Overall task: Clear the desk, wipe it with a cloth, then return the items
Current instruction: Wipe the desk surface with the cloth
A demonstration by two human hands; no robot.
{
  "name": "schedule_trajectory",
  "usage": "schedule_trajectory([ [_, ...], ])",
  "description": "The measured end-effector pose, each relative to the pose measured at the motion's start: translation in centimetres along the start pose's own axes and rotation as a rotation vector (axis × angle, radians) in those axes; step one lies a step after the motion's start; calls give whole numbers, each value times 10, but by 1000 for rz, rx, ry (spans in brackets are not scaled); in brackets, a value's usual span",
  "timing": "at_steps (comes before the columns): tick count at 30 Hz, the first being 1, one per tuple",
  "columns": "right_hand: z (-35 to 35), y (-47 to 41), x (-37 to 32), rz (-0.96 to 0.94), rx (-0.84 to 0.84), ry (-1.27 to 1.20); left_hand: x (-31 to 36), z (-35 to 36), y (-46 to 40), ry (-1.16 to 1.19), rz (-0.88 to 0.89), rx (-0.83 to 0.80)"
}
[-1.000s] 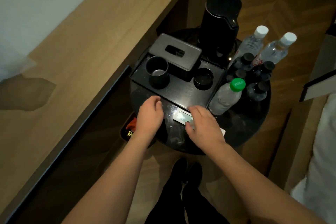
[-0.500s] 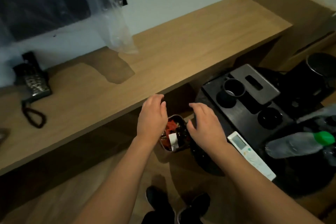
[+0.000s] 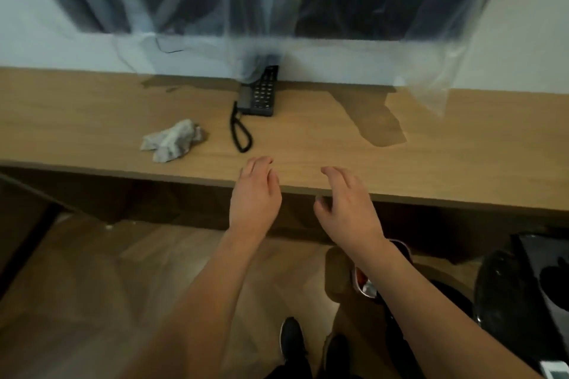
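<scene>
Head view, looking down over the near edge of the desk. Left hand and right hand both empty, fingers spread and loose, gripping nothing, poised over the near edge about mid-scene. Crumpled grey cloth lying on the wood to the left, well apart from both hands. Black telephone toward the far side against the wall, its coiled cord trailing toward the near edge, just right of the cloth. Clear plastic sheet draped over a dark screen at the far wall, one corner hanging down to the right. Dark black tray at the near right, low and off the desk, only partly in view.

Judged by the layout: clearing nearly done, only the phone left on the wood. Next move probably one of two: lifting the phone away with its cord gathered so nothing drags, or reaching left for the cloth. Either calls for a reach forward and a closing grip.
</scene>
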State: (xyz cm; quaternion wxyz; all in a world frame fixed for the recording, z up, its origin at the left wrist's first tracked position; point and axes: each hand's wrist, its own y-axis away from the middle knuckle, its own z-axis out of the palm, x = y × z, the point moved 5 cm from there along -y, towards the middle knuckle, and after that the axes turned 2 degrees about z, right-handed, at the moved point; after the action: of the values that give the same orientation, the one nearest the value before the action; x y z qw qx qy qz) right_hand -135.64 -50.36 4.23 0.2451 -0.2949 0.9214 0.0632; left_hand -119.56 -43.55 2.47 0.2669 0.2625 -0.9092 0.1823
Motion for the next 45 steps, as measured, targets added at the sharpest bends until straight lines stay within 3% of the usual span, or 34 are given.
schedule_trajectory([
  [9, 75, 15, -157, -409, -199, -15, -116, -134, 112, -53, -413, 365],
  [20, 139, 100, -297, -840, -422, -68, -191, -220, 265, -166, -735, 601],
  [31, 190, 123, -405, -919, -479, -40, -268, -298, 298, -254, -799, 643],
  [45, 282, 29, -547, -920, -490, -71, -408, -384, 207, -301, -804, 647],
])
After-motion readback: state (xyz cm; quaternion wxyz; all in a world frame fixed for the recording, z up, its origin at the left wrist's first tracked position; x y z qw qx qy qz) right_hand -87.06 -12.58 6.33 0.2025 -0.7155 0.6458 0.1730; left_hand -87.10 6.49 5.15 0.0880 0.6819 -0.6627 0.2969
